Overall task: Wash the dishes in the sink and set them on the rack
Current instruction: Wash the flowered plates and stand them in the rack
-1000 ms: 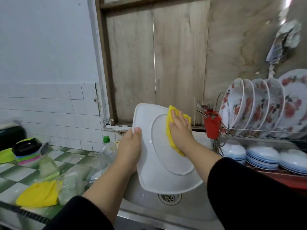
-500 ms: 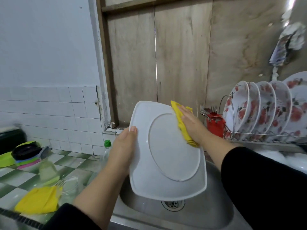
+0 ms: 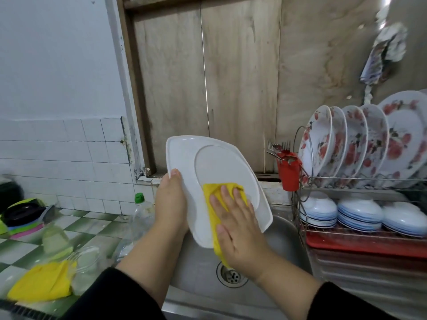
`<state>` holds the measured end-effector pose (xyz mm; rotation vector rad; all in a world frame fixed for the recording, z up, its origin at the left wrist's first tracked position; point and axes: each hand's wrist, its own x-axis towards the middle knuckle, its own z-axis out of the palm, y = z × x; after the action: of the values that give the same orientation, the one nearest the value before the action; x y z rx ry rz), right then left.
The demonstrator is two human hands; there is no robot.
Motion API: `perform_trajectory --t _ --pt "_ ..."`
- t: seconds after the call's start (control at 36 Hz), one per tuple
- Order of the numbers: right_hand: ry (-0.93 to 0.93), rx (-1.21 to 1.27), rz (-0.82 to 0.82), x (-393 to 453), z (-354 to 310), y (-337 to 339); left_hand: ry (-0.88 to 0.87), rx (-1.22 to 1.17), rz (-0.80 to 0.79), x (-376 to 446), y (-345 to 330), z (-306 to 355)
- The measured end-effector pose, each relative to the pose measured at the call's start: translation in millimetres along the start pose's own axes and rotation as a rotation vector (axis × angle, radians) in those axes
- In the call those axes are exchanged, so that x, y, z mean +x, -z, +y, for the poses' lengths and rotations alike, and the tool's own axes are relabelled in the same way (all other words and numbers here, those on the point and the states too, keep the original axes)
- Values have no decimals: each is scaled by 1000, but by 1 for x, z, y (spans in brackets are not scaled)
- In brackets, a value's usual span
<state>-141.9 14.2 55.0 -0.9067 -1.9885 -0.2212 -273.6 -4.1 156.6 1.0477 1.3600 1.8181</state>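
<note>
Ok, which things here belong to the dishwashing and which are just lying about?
In the job:
white plate, held by the left hand
yellow cloth, pressed on it by the right hand
sink
dish rack

Lying about:
second yellow cloth
clear bottle with green cap
red cutlery holder

Over the steel sink [image 3: 284, 236], the left hand [image 3: 171, 206] grips the left edge of a white square plate [image 3: 203, 162], tilted with its underside toward the camera. The right hand [image 3: 235, 225] presses a yellow cloth [image 3: 213, 204] flat against the plate's lower part, fingers spread. The drain [image 3: 232, 274] shows below. To the right, a wire rack [image 3: 307, 181] holds flowered plates [image 3: 353, 139] upright above stacked bowls [image 3: 358, 211], with a red cup [image 3: 287, 174] of cutlery at its left end. On the tiled counter [image 3: 80, 222] lie a second yellow cloth [image 3: 39, 284] and a clear bottle [image 3: 142, 215] with a green cap.
</note>
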Motion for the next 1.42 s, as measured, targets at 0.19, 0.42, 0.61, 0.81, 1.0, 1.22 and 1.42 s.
perform_trajectory --t 0.19,0.42,0.61,0.81,1.0,1.22,1.42 --pt "-11 59 -170 45 -28 16 41 17 -67 -13 -12 0" --pt "-148 207 -103 104 -12 32 -265 250 -95 -19 -13 5" --pt "-616 376 93 102 47 24 -318 245 -116 -25 -3 2" --pt "-1200 582 49 40 25 -17 -450 351 -137 -35 -13 -2" --pt "-1603 1359 109 61 -16 45 -647 699 -351 -52 -18 -23" --pt "-1515 1517 319 52 2 108 -952 908 -513 -67 -6 -31" --pt "-1540 1689 232 25 4 112 -1365 949 -488 -64 -4 -37"
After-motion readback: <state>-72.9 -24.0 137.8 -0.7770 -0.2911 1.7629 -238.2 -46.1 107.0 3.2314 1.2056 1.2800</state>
